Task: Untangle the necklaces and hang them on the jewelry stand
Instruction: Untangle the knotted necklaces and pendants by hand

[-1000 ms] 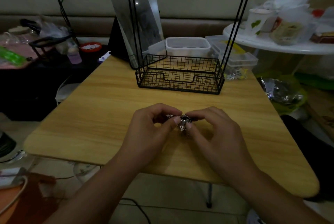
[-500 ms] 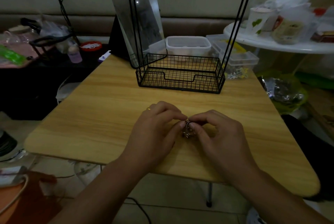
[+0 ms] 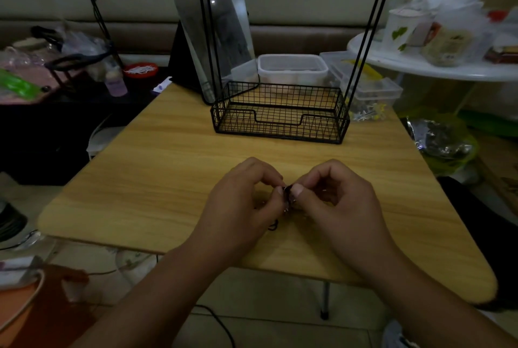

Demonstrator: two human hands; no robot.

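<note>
Wood-grain table (image 3: 168, 168), matt; blk wire stand (image 3: 280, 112).

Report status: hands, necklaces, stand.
Left hand and right hand both pinch the tangled necklaces above the table. Jewelry stand hooks bare. Nothing in the way.

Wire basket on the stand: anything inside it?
The wire basket looks empty; wood shows through its mesh floor. No necklaces there. The tangle sits between both hands' fingertips, mostly covered.

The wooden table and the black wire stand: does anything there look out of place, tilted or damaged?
Nothing looks damaged or askew. The black wire jewelry stand sits upright on the light wooden table, its hooks bare. The only untidy thing is the small dark knot of necklaces, pinched between the left hand and right hand.
</note>
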